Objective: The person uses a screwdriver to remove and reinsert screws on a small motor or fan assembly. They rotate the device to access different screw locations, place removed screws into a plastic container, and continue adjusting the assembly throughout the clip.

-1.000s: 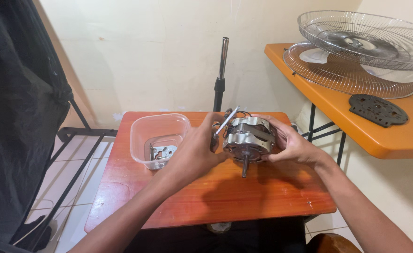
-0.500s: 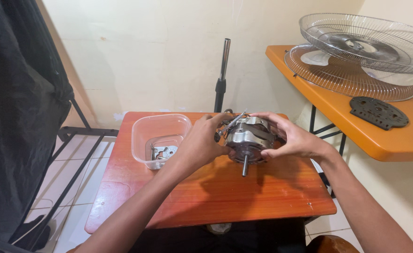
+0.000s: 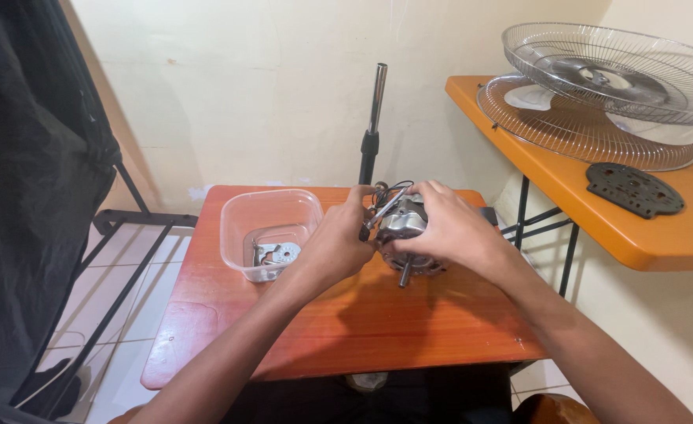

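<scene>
Metal fan motor [image 3: 405,228] with steel shaft, gripped by left hand [image 3: 337,245], right hand [image 3: 447,228]

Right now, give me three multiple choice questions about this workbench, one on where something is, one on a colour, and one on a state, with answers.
1. Where does the clear plastic container stand?
A. On the small wooden table, left of the hands
B. On the orange shelf
C. On the floor

2. What colour is the shelf under the wire fan guards?
A. Blue
B. Orange
C. White

3. How is the fan motor being handled?
A. Lying untouched on the table
B. Held by one hand only
C. Held between both hands

Answers: 1 A, the container sits on the table beside the left hand. 2 B, the shelf top is orange. 3 C, the left hand and right hand both grip the motor.
</scene>
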